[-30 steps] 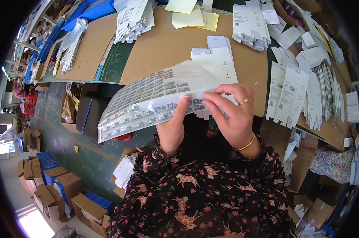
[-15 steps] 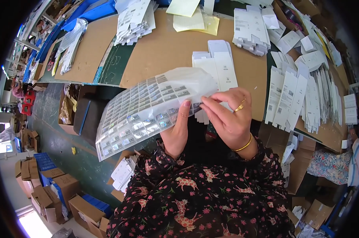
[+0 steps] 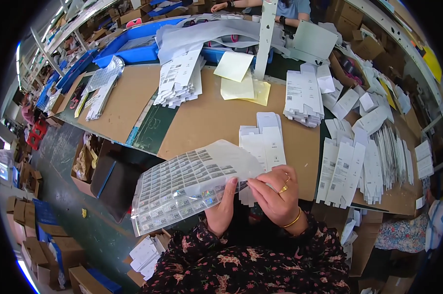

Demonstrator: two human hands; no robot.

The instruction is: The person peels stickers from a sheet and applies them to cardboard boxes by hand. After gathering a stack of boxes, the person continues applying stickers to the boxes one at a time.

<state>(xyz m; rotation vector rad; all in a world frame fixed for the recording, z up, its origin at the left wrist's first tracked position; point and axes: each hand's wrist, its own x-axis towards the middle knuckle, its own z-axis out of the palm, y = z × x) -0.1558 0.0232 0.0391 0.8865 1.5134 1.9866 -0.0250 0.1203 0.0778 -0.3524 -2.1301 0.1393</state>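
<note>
A sheet of small shiny silver stickers (image 3: 175,188) on a pale translucent backing slants above the near edge of the bench. My left hand (image 3: 222,211) is closed on its near edge, thumb on top and the fingers hidden underneath. At the sheet's right end, my right hand (image 3: 278,195) pinches the edge between thumb and forefinger; whether a loose sticker is between the tips is too small to tell. Just beyond lie a few flat white cartons (image 3: 264,144), partly covered by the sheet and my right hand.
Stacks of flat white cartons (image 3: 180,76) lie on the cardboard-covered bench (image 3: 207,125), with another stack (image 3: 302,95) at far right. Yellowish papers (image 3: 243,81) rest by a white post (image 3: 265,41). Blue trays (image 3: 133,44) stand behind. Another person's arm (image 3: 292,20) shows across the bench.
The view has tilted upward, bringing the bench's far side and another person into sight. Both hands keep their hold on the sticker sheet, which looks flatter.
</note>
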